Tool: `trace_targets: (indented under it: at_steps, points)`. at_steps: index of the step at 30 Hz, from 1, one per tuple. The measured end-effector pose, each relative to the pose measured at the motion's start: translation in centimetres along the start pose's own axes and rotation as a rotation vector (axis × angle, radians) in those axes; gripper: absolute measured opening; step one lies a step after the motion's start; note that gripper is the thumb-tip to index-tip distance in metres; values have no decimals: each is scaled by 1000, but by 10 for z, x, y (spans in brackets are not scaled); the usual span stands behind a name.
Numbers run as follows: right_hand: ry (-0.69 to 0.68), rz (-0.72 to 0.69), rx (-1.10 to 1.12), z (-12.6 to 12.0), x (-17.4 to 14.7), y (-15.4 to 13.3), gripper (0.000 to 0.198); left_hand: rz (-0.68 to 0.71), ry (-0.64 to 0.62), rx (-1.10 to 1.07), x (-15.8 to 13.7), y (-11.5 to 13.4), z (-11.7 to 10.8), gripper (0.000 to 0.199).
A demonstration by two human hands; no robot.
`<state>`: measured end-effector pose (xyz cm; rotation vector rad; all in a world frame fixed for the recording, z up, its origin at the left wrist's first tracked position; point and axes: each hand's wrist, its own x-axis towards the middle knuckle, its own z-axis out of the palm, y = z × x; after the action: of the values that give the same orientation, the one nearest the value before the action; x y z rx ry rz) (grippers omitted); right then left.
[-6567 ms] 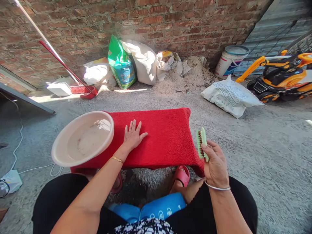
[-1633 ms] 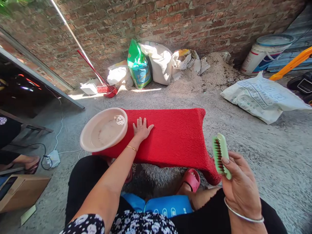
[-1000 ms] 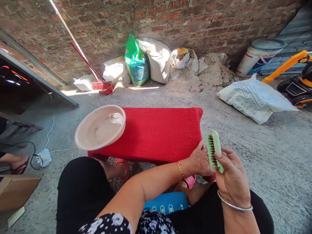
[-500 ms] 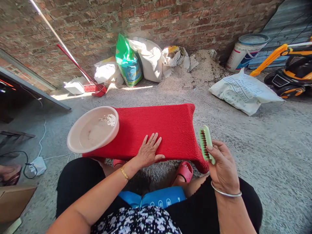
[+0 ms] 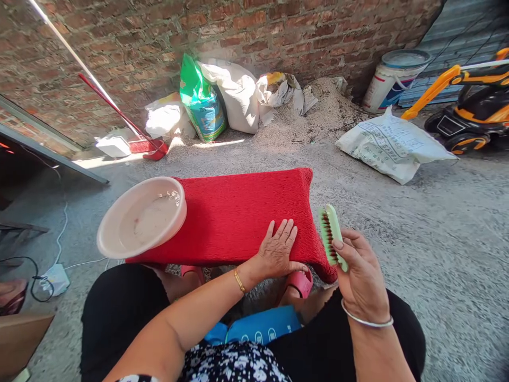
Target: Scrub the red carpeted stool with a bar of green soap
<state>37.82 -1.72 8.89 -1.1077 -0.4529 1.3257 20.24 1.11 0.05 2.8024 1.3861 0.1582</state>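
My left hand lies flat, fingers spread, on the red cloth that covers a low bench in front of me. My right hand grips a light green scrubbing brush just off the cloth's right end. The brush is held up on end, and its green and dark bristles face left, towards the cloth. At the left end of the bench stands a pale pink basin with water in it.
Filled sacks and a spilled grain heap line the brick wall. A white sack lies right of the bench, near a yellow-black toy excavator and a paint bucket. A red dustpan is at the back left.
My left hand has slid to the right along the red cloth, nearer its right end. My right hand still holds the brush in much the same place. The view has shifted slightly.
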Motion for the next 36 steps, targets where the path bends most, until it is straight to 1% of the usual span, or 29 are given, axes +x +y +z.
trace_targets:
  at_steps: [3, 5, 6, 8, 10, 11, 13, 14, 16, 17, 19, 22, 24, 25, 26, 28, 30, 33, 36]
  points:
    - [0, -7, -22, 2, 0, -2, 33, 57, 25, -65, 23, 21, 6, 107]
    - [2, 2, -49, 4, -1, -4, 33, 98, 33, -104, 38, 35, 10, 103]
    - [5, 10, -65, 6, -2, -5, 34, 125, 33, -116, 44, 42, 12, 98]
    - [17, 28, -98, 9, -4, -6, 35, 205, 26, -114, 53, 55, 12, 81]
    - [33, 32, -123, 12, -6, -7, 37, 314, 11, -88, 56, 66, 10, 64]
    - [37, 33, -133, 13, -7, -7, 37, 351, 13, -73, 55, 69, 7, 59]
    - [30, 41, -158, 13, -8, -6, 36, 343, 48, -43, 47, 65, 0, 59]
    - [21, 45, -176, 13, -9, -5, 36, 299, 77, -29, 40, 58, -4, 63]
    - [5, 52, -210, 12, -10, -2, 36, 153, 128, -4, 20, 32, -13, 73]
    - [0, 57, -225, 11, -10, -1, 37, 61, 141, 5, 7, 13, -18, 76]
    - [-7, 75, -241, 11, -11, 2, 40, -146, 133, 19, -22, -34, -27, 77]
    - [-23, 95, -250, 13, -11, 7, 42, -511, 47, 54, -69, -105, -40, 76]
    - [-41, 90, -258, 16, -11, 10, 42, -682, -24, 88, -97, -140, -46, 73]
    - [-52, 88, -262, 17, -11, 11, 43, -738, -55, 101, -108, -152, -47, 73]
    - [-64, 90, -263, 19, -11, 12, 44, -763, -79, 112, -116, -160, -47, 73]
    - [-84, 98, -255, 23, -10, 12, 45, -775, -109, 124, -124, -164, -42, 75]
    - [-94, 101, -244, 26, -10, 12, 46, -795, -118, 119, -122, -160, -33, 80]
    - [-95, 100, -244, 27, -11, 11, 46, -869, -115, 97, -113, -152, -23, 86]
    - [-77, 116, -242, 24, -11, 11, 47, -879, -115, 84, -109, -150, -20, 88]
